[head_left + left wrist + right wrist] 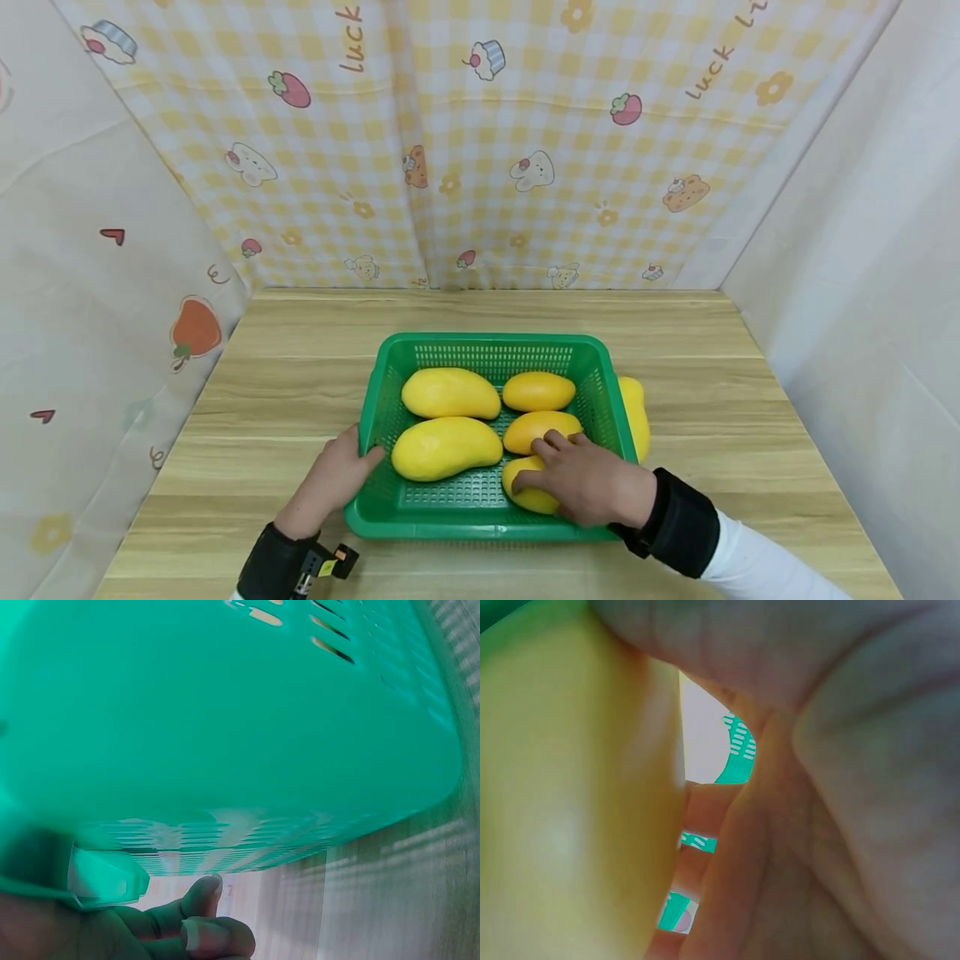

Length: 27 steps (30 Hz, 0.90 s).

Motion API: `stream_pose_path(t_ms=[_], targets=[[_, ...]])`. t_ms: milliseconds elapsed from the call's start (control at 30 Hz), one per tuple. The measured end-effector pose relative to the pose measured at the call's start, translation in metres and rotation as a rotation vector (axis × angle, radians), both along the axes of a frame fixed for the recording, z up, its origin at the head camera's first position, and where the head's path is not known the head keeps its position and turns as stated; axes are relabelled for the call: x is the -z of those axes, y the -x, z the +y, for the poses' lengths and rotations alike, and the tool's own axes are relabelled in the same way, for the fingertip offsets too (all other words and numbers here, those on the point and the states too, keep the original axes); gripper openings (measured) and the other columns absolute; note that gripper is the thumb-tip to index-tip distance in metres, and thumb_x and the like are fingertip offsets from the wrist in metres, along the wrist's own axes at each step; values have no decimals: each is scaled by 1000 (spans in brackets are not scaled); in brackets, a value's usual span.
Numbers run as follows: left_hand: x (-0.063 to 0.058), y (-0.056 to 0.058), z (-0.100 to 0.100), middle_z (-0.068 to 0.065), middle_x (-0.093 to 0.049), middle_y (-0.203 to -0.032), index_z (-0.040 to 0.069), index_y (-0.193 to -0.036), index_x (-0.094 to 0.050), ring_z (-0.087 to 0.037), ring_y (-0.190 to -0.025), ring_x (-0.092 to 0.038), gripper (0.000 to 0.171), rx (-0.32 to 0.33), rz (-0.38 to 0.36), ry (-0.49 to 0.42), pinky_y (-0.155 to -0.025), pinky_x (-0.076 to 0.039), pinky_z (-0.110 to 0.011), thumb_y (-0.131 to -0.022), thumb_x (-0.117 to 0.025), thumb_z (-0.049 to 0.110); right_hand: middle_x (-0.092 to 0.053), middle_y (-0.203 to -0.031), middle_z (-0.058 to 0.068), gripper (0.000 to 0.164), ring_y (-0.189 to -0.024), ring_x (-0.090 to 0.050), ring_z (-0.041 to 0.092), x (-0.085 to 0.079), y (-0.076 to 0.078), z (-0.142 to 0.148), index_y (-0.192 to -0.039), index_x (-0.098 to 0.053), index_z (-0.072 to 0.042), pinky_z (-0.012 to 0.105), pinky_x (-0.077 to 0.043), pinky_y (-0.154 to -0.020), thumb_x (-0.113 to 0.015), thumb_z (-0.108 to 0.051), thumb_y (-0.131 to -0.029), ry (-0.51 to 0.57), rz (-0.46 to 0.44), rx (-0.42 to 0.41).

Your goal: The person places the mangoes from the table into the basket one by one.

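A green plastic basket [495,531] with slotted walls stands on the table. My left hand [337,471] grips its left rim, thumb over the top; in the left wrist view the fingers [217,936] curl beneath the rim. Inside, two large yellow mangoes, a back one [450,393] and a front one [442,448], lie on the left. Down the right side runs a column of smaller mangoes, the back one [538,392], the middle one [528,432] and the front one [525,492]. My right hand [588,483] holds the front one, partly covering it.
Outside the basket, against its right wall, lies another yellow mango [634,412], partly hidden. The wood-grain table [300,333] ends at a yellow checked cloth [465,208] at the back. White cloths hang at both sides.
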<state>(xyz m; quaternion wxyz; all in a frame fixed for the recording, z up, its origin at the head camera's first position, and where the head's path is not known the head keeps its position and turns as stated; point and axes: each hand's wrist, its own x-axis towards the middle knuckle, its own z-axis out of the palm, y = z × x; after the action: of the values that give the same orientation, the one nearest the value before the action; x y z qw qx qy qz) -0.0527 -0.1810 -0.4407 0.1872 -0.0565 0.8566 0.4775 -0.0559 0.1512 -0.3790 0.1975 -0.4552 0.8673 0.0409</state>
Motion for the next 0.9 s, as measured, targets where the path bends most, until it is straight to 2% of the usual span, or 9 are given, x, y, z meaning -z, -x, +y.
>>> stream_pose_path(t_ms=[200,367,500,667,900], targets=[[-1,1,-1,-15,-65,-95,-12,-129,-42,-23,-72,-67,40,16,12,-3,-56,-56,-37,-96,-49,10,-49,-115,3,51,-100,-43,21,-4,-2,4,-123,-55,-36,37,-44,-77,-78,-22,-80,10,29,23],[-2,1,0,-14,-65,-94,-12,-127,-44,-23,-72,-67,39,20,16,0,-56,-56,-37,-96,-49,10,-49,-106,0,49,-87,-43,19,-13,-3,7,-121,-58,-26,29,-40,-61,-80,-20,-77,-1,8,118],[-2,1,0,-14,-65,-93,-12,-127,-44,-22,-71,-66,39,23,19,9,-56,-56,-36,-96,-50,11,-49,-102,1,51,-79,-42,18,-13,-4,6,-118,-60,-22,25,-39,-53,-82,-11,-74,38,-30,172],[-1,1,-1,-14,-65,-93,-12,-127,-44,-22,-70,-66,39,23,24,3,-55,-56,-36,-96,-50,11,-50,-101,4,53,-76,-42,19,-11,-6,2,-115,-62,-21,23,-38,-50,-81,-1,-70,81,-36,189],[2,0,-1,-14,-65,-93,-10,-128,-44,-20,-70,-66,39,15,25,20,-56,-56,-34,-95,-50,10,-51,-104,3,52,-79,-42,17,-15,-8,5,-120,-60,-19,22,-40,-54,-80,-4,-74,107,0,169]])
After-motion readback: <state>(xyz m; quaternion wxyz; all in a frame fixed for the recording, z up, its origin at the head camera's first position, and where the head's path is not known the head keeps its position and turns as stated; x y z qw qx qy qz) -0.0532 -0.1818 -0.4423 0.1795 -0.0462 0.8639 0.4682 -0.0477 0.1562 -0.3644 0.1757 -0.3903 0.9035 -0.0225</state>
